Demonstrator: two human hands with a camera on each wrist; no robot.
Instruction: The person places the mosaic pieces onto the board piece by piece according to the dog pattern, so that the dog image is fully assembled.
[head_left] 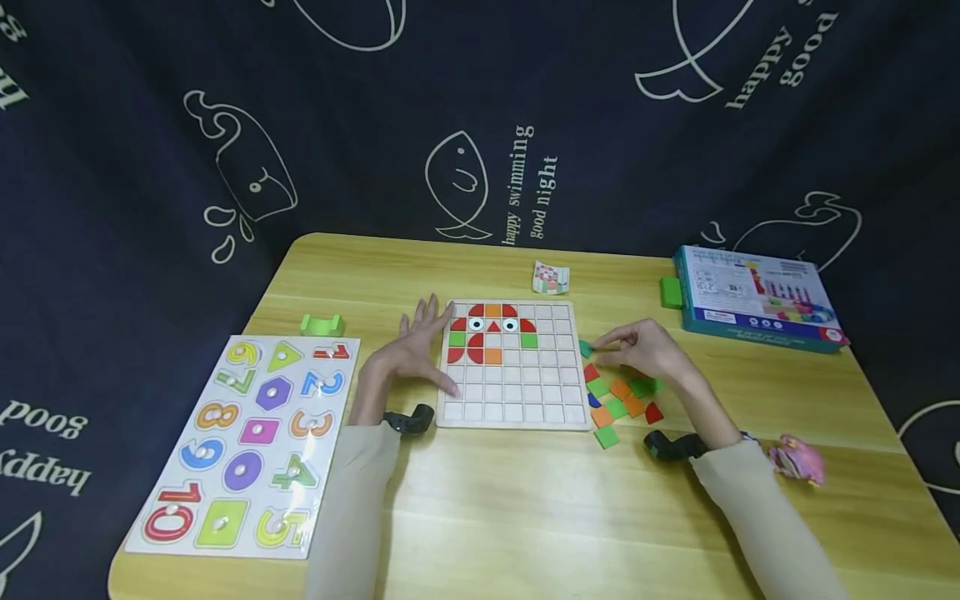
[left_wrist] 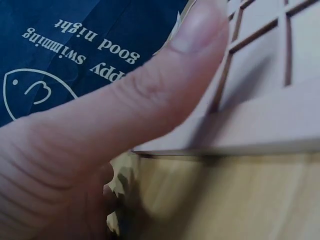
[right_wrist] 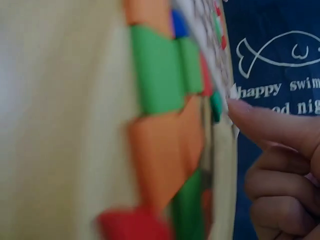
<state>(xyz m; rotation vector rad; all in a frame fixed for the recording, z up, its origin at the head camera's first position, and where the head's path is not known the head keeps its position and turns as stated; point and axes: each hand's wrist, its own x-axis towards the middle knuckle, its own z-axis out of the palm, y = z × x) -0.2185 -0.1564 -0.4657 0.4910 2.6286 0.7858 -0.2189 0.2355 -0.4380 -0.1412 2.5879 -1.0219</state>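
A square wooden grid board [head_left: 525, 414] lies mid-table, its upper left cells filled with red, green, orange and eye-patterned tiles. With fingers spread, my left hand [head_left: 408, 350] rests at the board's left edge. Its thumb [left_wrist: 150, 90] lies over the board's rim in the left wrist view. My right hand [head_left: 645, 348] is right of the board, thumb and forefinger extended toward a dark green tile [head_left: 586, 349]. In the right wrist view a small gap shows between that tile [right_wrist: 216, 106] and the nearest fingertip; the other fingers are curled.
Loose colored tiles [head_left: 619, 389] lie right of the board. A number-and-shape puzzle board [head_left: 255, 446] is at left, beside a green block [head_left: 322, 325]. Behind the board sits a small picture card [head_left: 551, 278]. At right are a box [head_left: 757, 300], another green block [head_left: 671, 292] and a pink toy [head_left: 798, 460].
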